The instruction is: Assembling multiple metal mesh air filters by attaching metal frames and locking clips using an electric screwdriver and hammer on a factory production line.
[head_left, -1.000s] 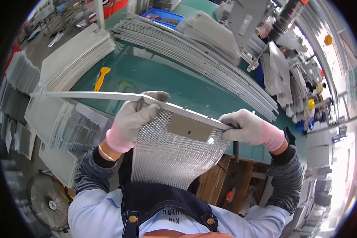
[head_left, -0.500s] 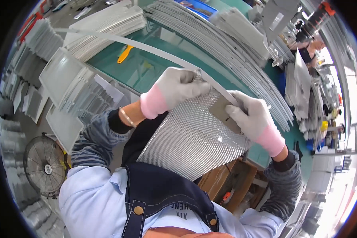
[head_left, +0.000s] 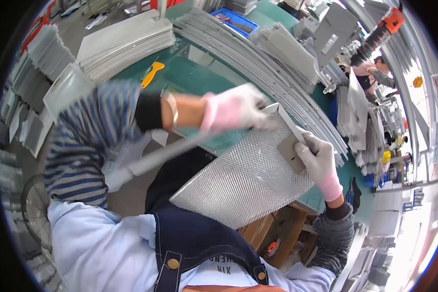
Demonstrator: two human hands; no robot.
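Note:
In front of my body is a silver mesh sheet (head_left: 248,170) with a curved lower edge. A pale narrow strip (head_left: 288,121) runs along its upper right edge and bends at the top corner. The strip's long free part, blurred, slants down to the left under my left forearm. My left hand (head_left: 236,108), in a white and pink glove and smeared by motion, is closed at that corner with curled fingers. My right hand (head_left: 318,158), gloved too, pinches the sheet's right edge, thumb over a small grey-brown plate (head_left: 291,155).
A yellow-handled scraper (head_left: 153,74) lies on the green table (head_left: 192,61). Behind it are stacked panels (head_left: 124,44), a long pile of strips (head_left: 248,63) and a blue tray (head_left: 236,22). A power driver (head_left: 380,35) hangs upper right, near another person (head_left: 372,75). A fan (head_left: 33,209) stands at left.
The strip's long part has swung from the far upper left down toward my body, bending at the corner. My left arm has risen and reached across; the mesh has shifted slightly.

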